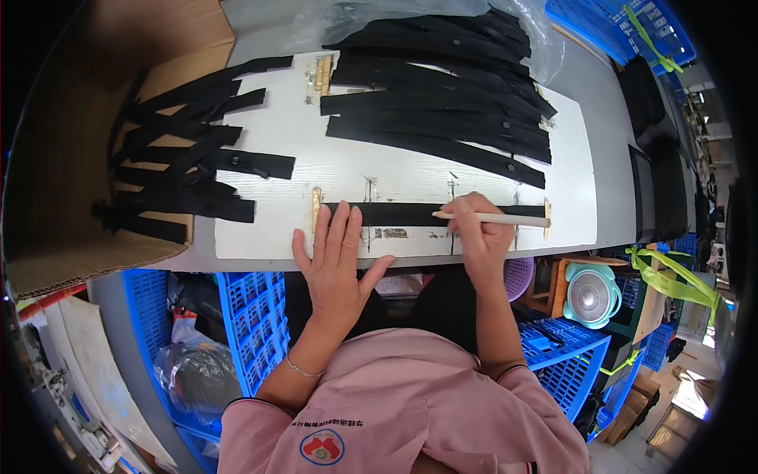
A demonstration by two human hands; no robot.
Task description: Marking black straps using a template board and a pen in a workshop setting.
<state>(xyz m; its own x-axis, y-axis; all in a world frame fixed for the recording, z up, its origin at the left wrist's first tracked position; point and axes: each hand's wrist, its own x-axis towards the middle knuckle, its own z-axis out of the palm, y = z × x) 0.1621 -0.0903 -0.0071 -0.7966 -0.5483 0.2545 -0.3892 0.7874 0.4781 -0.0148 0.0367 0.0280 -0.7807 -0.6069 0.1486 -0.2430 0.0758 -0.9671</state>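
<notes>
On a white board (276,229) lies a single black fabric strip (395,214), stretched left to right between two small yellowish end pieces. My left hand (335,261) rests on the strip's left end, fingers spread and flat. A pale, thin marking pencil (505,220) is pinched in my right hand (479,237), its tip touching the strip around the middle. Dark marks and lines are drawn on the board above and below the strip. Beyond it, a wide pile of black strips (442,95) covers the back of the board.
At the left, a cardboard box (63,158) lies beside the board, with more black strips (189,158) spilling from it. Clear plastic film (395,14) sits behind the pile. Blue crates (257,324) stand below the table edge, near a turquoise fan-like object (592,295) at the right.
</notes>
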